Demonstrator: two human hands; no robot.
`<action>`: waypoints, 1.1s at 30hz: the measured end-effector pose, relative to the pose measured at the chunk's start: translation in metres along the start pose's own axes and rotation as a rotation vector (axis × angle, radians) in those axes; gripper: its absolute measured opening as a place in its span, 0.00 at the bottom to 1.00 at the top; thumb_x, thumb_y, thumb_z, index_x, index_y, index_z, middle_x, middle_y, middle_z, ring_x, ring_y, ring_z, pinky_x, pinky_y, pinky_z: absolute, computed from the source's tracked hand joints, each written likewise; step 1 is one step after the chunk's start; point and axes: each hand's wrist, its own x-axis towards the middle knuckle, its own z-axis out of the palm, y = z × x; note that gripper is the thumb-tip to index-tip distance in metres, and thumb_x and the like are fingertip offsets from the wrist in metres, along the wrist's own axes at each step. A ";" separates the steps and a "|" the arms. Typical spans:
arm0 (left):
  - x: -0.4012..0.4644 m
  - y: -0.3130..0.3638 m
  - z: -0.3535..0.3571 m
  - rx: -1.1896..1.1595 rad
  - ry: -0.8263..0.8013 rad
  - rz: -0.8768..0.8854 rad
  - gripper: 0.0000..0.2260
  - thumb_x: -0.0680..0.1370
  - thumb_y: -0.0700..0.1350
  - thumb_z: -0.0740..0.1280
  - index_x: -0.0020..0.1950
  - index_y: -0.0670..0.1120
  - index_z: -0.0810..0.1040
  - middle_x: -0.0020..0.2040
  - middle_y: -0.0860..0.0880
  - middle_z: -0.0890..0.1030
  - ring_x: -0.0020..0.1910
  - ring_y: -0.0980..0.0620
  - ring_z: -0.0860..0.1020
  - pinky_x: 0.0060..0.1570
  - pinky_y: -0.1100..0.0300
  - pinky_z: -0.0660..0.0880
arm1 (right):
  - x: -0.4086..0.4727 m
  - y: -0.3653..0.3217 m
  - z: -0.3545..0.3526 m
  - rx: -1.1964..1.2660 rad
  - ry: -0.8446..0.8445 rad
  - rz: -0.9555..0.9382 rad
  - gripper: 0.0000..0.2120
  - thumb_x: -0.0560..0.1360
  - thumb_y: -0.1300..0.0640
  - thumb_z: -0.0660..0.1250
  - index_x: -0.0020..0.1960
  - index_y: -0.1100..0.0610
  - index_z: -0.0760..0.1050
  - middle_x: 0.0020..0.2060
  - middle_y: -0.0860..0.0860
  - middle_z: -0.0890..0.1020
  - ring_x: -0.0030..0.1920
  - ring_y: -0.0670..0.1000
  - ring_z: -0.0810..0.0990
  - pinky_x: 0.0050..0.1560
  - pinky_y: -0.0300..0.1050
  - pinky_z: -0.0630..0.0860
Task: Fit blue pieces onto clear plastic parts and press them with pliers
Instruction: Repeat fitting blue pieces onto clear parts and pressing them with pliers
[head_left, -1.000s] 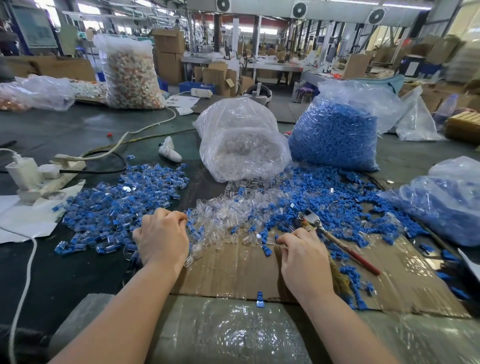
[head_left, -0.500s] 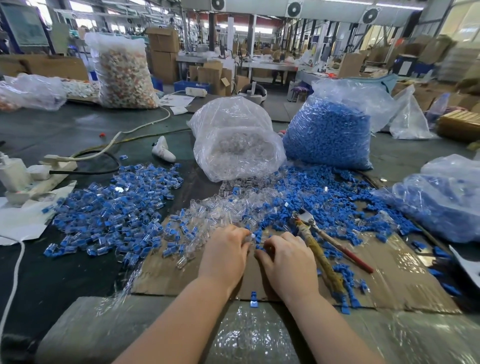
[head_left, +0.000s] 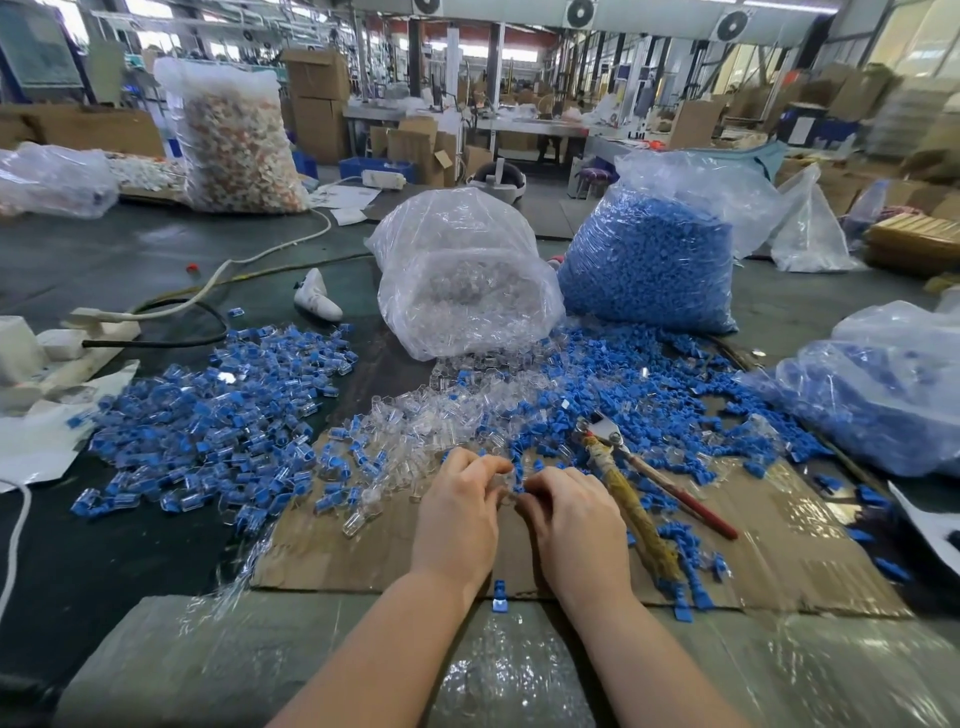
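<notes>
Factory bench w/ cardboard sheet (head_left: 332, 551): left hand (head_left: 457, 519) & right hand (head_left: 576, 525) together, fingers curled, prob. mating blue piece (head_left: 518, 475) to clear part, hidden betw. fingertips. Pliers (head_left: 631, 506) idle just right of right hand.

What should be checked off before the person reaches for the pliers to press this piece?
1. Both hands at the piece: ok. Left hand and right hand meet fingertip to fingertip over the cardboard.
2. Blue piece seated on a clear part: cannot tell; the fingers hide what they pinch.
3. Pliers within reach: ok. The pliers lie just right of the right hand, untouched.
4. Pliers handles free: not ok. Loose blue pieces lie around the handle ends.
5. Supply at hand: ok. Clear parts lie just beyond the hands.
6. Room for finished parts: ok. The assembled pile lies to the left.
</notes>
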 end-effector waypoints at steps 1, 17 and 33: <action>0.000 -0.001 0.000 -0.005 -0.006 -0.005 0.11 0.78 0.39 0.64 0.59 0.47 0.78 0.47 0.56 0.71 0.43 0.61 0.70 0.44 0.79 0.63 | 0.000 0.000 0.000 0.009 0.006 0.000 0.06 0.78 0.51 0.63 0.49 0.53 0.77 0.44 0.46 0.79 0.47 0.48 0.74 0.49 0.42 0.69; -0.003 -0.001 -0.006 -0.168 0.101 -0.091 0.03 0.73 0.40 0.71 0.45 0.46 0.83 0.41 0.56 0.77 0.41 0.63 0.73 0.44 0.78 0.66 | -0.004 0.000 -0.003 0.109 0.050 0.040 0.01 0.74 0.58 0.69 0.44 0.55 0.78 0.41 0.47 0.80 0.45 0.48 0.75 0.44 0.36 0.65; -0.004 0.000 -0.009 -0.187 0.065 -0.182 0.10 0.75 0.37 0.67 0.43 0.53 0.79 0.43 0.59 0.73 0.44 0.63 0.73 0.43 0.79 0.65 | -0.003 0.001 -0.004 0.101 0.033 0.039 0.04 0.77 0.56 0.65 0.45 0.55 0.76 0.41 0.46 0.79 0.44 0.46 0.72 0.42 0.35 0.62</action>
